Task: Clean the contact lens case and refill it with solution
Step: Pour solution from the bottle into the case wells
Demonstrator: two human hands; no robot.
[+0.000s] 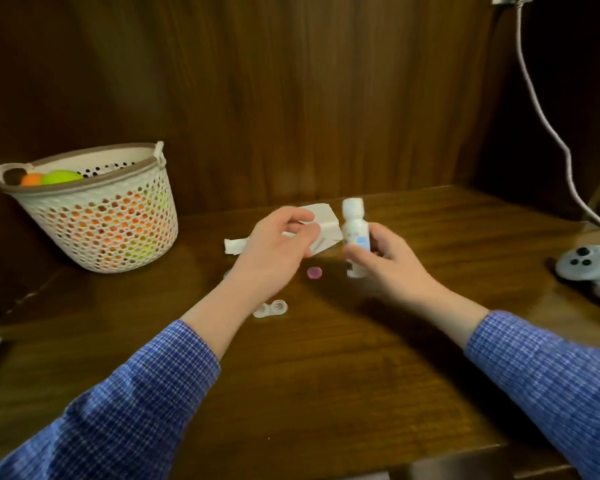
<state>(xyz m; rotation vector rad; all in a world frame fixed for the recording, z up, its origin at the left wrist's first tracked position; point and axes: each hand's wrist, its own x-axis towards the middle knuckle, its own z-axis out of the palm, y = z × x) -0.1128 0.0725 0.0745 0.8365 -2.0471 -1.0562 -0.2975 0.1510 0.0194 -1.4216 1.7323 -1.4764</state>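
Note:
My right hand (pixel 388 261) grips a small white solution bottle (pixel 355 233) upright above the wooden table, its white cap on top. To the left of the bottle hovers my left hand (pixel 278 244), fingers loosely curled and holding nothing, over a white tissue (pixel 323 223) lying on the table. The clear contact lens case (pixel 271 309) lies uncapped on the table below my left wrist. A pink cap (pixel 315 272) lies between my two hands. Another small cap is partly hidden at my left wrist.
A white perforated basket (pixel 94 216) with orange and green items stands at the left. At the right edge lies a white controller (pixel 589 263), and a white cable (pixel 548 126) hangs down the dark wooden back wall.

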